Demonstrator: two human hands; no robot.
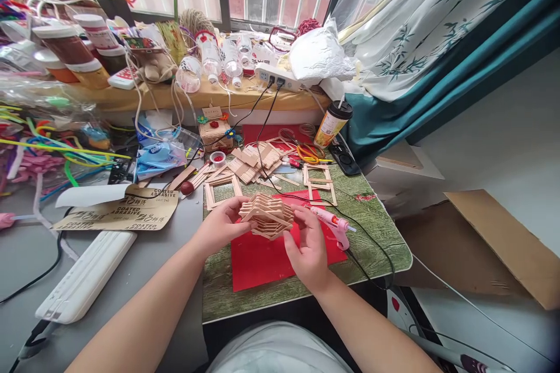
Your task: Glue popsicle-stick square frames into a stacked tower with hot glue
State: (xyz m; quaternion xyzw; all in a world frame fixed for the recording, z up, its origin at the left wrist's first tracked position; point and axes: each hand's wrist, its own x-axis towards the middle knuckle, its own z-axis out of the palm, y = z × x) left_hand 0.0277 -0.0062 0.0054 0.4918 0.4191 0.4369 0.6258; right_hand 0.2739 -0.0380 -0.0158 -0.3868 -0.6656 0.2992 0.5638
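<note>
Between my two hands is a many-sided stack of wooden craft sticks (266, 215), held above a red sheet (258, 265). My left hand (227, 222) grips its left side, thumb in front and fingers behind. On the right side, my right hand (308, 242) touches it with curved fingers and thumb. A pink glue gun (335, 224) lies just right of my right hand, its cord running off the table edge. Two open frames of craft sticks rest behind: the left frame (209, 193) and the right frame (332, 193).
Loose craft sticks (251, 166) are piled at the back, near orange-handled scissors (311, 154). A lidded cup (333, 122) and a dark phone (344, 157) stand and lie at right. A black cord (301, 197) crosses the table. Sandpaper (153, 215) and a white power strip (87, 277) lie left.
</note>
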